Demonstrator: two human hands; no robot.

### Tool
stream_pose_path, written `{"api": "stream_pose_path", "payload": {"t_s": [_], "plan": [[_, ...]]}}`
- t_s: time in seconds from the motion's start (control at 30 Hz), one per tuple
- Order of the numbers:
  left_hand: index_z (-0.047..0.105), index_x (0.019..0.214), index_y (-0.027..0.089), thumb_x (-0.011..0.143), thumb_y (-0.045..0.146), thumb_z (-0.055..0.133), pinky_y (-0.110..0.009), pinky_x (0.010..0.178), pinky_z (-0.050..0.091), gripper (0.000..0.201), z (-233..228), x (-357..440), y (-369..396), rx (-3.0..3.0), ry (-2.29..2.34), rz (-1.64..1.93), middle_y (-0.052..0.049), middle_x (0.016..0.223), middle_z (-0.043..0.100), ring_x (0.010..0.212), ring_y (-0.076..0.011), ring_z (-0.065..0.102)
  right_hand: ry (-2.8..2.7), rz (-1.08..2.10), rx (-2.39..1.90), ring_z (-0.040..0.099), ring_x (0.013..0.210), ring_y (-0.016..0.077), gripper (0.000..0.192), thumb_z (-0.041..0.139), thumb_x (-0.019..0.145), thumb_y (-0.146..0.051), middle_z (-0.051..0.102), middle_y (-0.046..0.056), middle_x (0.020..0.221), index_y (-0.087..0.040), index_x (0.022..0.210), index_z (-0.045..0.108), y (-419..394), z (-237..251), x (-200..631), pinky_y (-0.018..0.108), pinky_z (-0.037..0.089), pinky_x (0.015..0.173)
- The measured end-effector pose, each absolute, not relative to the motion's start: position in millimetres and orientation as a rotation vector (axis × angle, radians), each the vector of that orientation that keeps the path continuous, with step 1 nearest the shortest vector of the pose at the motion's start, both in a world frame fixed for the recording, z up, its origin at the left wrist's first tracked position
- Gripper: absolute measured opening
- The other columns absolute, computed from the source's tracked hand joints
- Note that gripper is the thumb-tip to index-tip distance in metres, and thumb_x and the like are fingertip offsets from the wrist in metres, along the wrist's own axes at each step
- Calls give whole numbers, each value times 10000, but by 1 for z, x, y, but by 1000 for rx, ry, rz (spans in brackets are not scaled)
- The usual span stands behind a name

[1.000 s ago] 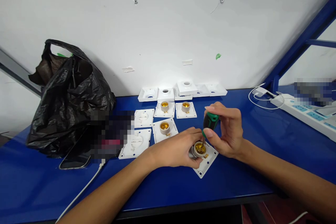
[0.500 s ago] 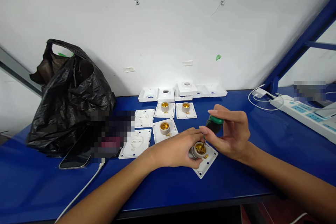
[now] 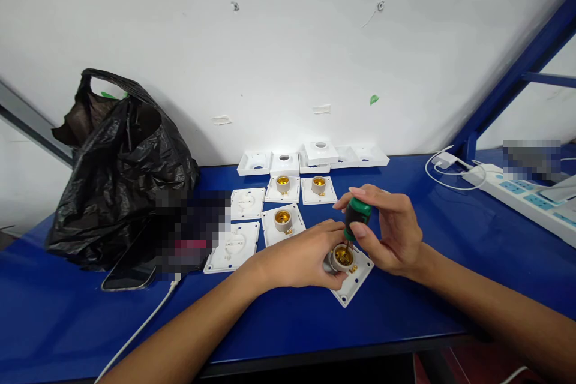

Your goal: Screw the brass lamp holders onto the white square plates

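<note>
My left hand (image 3: 317, 255) is closed around a lamp socket (image 3: 344, 257), a pale ring with a brass-coloured inside. The socket sits on a square white base plate (image 3: 355, 288) turned cornerwise on the table. In my right hand (image 3: 391, 234) is a short green and black screwdriver (image 3: 357, 219), gripped between thumb and fingers. Its shaft points down into the socket; the tip is hard to make out. Just left of my left hand, another socket (image 3: 283, 221) rests on its own white plate, and two more socketed plates (image 3: 318, 191) lie behind.
Two bare white plates (image 3: 231, 247) lie left of the sockets. White square covers (image 3: 284, 163) line the wall. A black plastic bag (image 3: 121, 168) and a phone (image 3: 130, 264) with a white cable (image 3: 144, 327) are at left. At right lies a power strip (image 3: 526, 192).
The screwdriver has gone from tilted to nearly upright over the socket. My right hand has shifted slightly left, its fingers turned on the handle. My left hand stays put.
</note>
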State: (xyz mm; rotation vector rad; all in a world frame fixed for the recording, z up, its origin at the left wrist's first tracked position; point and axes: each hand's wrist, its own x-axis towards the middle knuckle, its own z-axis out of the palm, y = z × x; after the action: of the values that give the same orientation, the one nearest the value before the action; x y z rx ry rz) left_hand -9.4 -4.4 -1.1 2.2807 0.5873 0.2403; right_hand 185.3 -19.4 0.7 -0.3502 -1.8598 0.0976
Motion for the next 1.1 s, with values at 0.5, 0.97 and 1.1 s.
{"api": "stream_pose_path", "payload": {"t_s": [0.5, 0.97, 1.1], "plan": [[616, 1100, 200, 849, 258, 763, -351, 865, 517, 297, -3, -9, -6, 2286, 610, 244, -50, 1075, 600, 1005, -238, 611, -1899, 70, -437, 625, 746, 183, 545, 676, 929, -83, 681, 31, 926, -219, 1446, 572, -21, 5, 187, 339, 536, 590], [604, 1099, 202, 857, 254, 747, -373, 932, 522, 286, -1, -9, -6, 2280, 573, 251, -55, 1083, 603, 1053, -250, 606, -1758, -56, -500, 531, 611, 155, 528, 781, 857, -98, 631, -28, 801, -271, 1330, 622, -20, 4, 186, 316, 452, 524], [596, 1072, 201, 832, 268, 767, -369, 915, 520, 303, 0, -8, -5, 2272, 593, 219, -47, 1053, 602, 1041, -254, 608, -1800, -53, -455, 539, 620, 157, 573, 808, 843, -100, 613, -38, 775, -270, 1351, 606, -19, 3, 187, 315, 447, 533]]}}
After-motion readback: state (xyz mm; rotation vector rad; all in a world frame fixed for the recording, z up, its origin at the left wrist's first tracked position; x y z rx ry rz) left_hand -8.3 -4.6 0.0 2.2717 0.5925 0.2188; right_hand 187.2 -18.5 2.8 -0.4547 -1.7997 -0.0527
